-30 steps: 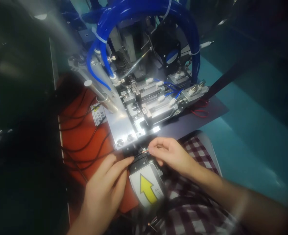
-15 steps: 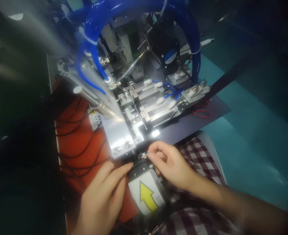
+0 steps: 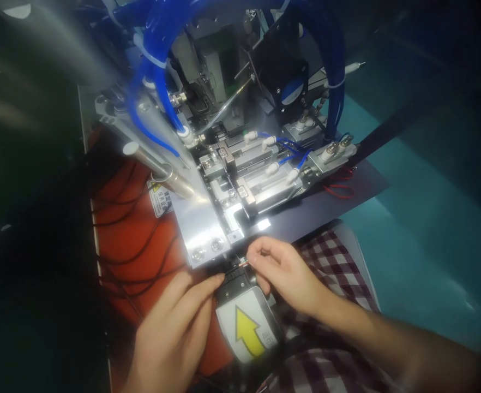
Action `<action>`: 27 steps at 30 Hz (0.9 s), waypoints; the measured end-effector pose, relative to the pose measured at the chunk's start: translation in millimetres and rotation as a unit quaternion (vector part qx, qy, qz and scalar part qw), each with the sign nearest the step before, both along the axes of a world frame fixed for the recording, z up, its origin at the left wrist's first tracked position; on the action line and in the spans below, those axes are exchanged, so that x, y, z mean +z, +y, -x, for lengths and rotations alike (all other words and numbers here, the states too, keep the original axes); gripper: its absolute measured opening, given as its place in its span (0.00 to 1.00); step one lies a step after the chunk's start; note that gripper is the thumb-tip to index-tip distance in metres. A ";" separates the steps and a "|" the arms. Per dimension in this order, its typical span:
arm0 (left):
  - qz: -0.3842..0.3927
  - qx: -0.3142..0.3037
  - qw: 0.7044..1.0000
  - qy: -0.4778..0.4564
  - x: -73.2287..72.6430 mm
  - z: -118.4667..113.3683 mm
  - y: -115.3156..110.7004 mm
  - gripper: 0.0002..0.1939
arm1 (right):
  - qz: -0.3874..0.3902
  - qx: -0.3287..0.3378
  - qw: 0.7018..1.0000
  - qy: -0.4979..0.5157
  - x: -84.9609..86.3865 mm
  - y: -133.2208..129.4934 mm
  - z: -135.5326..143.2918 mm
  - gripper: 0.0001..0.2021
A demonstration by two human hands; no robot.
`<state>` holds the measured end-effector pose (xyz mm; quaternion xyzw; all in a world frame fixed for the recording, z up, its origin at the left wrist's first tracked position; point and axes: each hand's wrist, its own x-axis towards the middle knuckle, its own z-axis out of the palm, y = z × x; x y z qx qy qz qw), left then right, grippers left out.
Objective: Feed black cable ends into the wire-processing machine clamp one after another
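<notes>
Fingertips of my left hand [image 3: 177,319] are pressed together on a thin black cable [image 3: 233,269] at the left edge of a small black fixture [image 3: 234,287]. My right hand [image 3: 286,273] pinches the fine coloured wires [image 3: 243,264] at the cable's other end, thumb against index finger. Between the two hands the cable lies across the top of the fixture, just in front of the machine's metal plate [image 3: 202,232]. Exactly how the wire tips sit between the right fingertips is too small to make out. Below the fixture is a white cover with a yellow arrow [image 3: 246,330].
Pneumatic cylinders [image 3: 265,188] with blue tubing stand behind the plate, under a thick blue hose loop [image 3: 336,103]. At left, a metal post [image 3: 158,169] rises and black cables [image 3: 138,251] cross the orange base [image 3: 121,234]. Checked cloth [image 3: 326,256] lies at right.
The view has shifted slightly, so the machine sits a little further right and lower. Both hands keep their pinch on the cable and wires, almost unmoved.
</notes>
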<state>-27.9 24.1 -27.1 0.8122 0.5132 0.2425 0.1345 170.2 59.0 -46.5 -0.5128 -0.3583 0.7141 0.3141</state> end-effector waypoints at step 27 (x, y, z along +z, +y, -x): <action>0.006 0.014 1.000 -0.014 -0.7 -0.8 -1.0 0.12 | -0.180 -0.011 0.980 -0.090 -15.8 -9.2 0.1 0.07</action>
